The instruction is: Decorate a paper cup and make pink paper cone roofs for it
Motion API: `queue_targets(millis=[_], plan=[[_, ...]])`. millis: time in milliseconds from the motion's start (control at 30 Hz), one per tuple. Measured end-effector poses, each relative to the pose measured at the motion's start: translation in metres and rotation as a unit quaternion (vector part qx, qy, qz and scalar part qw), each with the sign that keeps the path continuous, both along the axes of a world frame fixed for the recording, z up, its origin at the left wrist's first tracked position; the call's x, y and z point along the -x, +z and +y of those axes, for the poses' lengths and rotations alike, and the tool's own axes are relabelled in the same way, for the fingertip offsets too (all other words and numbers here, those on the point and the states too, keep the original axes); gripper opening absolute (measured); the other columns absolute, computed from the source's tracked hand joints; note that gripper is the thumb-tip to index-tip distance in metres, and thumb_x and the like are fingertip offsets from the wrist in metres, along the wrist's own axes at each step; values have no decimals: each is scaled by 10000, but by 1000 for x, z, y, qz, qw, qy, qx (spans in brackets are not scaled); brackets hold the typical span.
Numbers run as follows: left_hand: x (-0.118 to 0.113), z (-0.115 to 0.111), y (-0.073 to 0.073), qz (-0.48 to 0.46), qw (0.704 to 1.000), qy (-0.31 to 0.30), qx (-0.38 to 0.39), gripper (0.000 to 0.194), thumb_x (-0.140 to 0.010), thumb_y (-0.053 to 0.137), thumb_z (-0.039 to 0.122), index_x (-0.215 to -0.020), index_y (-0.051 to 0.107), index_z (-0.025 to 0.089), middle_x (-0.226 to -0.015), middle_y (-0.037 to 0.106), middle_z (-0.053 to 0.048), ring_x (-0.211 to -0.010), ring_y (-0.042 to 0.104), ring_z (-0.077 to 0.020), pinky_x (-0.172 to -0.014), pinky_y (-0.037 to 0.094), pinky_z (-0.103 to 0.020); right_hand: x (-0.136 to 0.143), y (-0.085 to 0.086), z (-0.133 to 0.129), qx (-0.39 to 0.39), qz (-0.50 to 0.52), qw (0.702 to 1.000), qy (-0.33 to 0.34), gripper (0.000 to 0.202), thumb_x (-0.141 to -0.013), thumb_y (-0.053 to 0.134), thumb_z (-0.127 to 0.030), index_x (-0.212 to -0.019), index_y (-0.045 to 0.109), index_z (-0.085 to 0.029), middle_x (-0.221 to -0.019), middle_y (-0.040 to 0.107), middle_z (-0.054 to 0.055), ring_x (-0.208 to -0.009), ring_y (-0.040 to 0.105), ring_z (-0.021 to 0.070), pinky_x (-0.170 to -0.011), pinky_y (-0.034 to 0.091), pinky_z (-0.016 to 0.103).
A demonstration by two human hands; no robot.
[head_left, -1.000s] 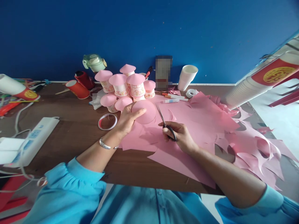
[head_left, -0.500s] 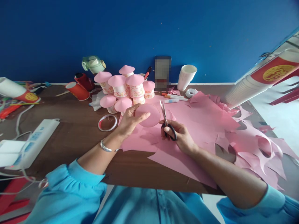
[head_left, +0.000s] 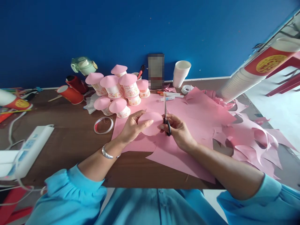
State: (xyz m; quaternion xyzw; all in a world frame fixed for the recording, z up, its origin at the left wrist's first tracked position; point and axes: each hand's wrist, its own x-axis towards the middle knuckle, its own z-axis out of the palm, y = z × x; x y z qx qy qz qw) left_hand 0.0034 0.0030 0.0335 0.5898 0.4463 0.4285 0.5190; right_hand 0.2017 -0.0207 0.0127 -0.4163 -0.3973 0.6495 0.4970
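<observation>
Between the thumb and fingers of my left hand (head_left: 134, 126) is a round pink paper disc (head_left: 151, 123), its flat face toward me. My right hand (head_left: 179, 129) grips black-handled scissors (head_left: 167, 120), whose blades point up and away. Fingertips of the right hand come up to the disc's right edge; I cannot tell whether they pinch it. Under both hands lie large sheets of pink paper (head_left: 187, 125). Behind the left hand stand several decorated paper cups with pink cone roofs (head_left: 119, 106), some stacked.
A roll of clear tape (head_left: 103, 125) lies to the left, with a white power strip (head_left: 32, 150) and cables beyond it. Pink offcuts (head_left: 255, 140) pile up at the right. White cup stacks (head_left: 181, 73), markers (head_left: 173, 94) and a small tape roll (head_left: 187, 89) sit further back.
The disc has dropped slightly and tilted. My right hand has come closer to its edge, and the scissors have turned edge-on. The whole view has shifted a little.
</observation>
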Motion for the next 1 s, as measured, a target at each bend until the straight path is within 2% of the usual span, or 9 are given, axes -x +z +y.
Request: queue_targets(millis=[167,300,433,600,767,1000], plan=[[1,-2,0,-6,999,-17,42,310,-810,816,449,-968,790,183,-913,769,-57,-823,674,-215,-725,563,-313,1,-3,1,-13,1,1000,24,530,-602,963,-449,-970,646,-236,-692,634,-60,-597,612,126,-557,466,258],[5,0,2,1,999,25,46,313,-814,806,481,-812,758,171,-789,722,-37,-743,624,-192,-697,523,-311,-1,-5,0,-38,-25,997,57,528,-663,931,-497,-1034,674,-222,-738,643,-28,-620,580,120,-566,452,255],[10,5,7,15,997,71,25,350,-778,830,485,-714,688,172,-703,647,-2,-694,562,-163,-664,466,-287,-7,-5,1,-89,-105,989,60,574,-726,875,-573,-1122,722,-187,-800,625,0,-683,548,122,-600,438,255],[13,6,12,20,995,93,22,418,-762,837,495,-644,607,167,-635,545,20,-633,470,-126,-610,387,-264,-12,-2,2,-124,-205,967,86,605,-781,804,-634,-1130,756,-141,-771,601,12,-677,511,130,-611,442,267],[11,5,16,8,997,74,34,410,-756,839,473,-632,603,162,-632,523,23,-625,437,-114,-589,360,-249,-11,-3,1,-107,-199,969,98,688,-749,812,-664,-1145,770,-102,-750,584,17,-653,508,135,-611,445,282],[11,5,20,57,996,65,31,428,-774,811,489,-607,587,165,-578,430,43,-581,352,-97,-539,280,-247,-10,-5,2,-83,-159,979,99,685,-714,849,-636,-1158,775,-119,-707,596,9,-633,534,139,-623,490,292]])
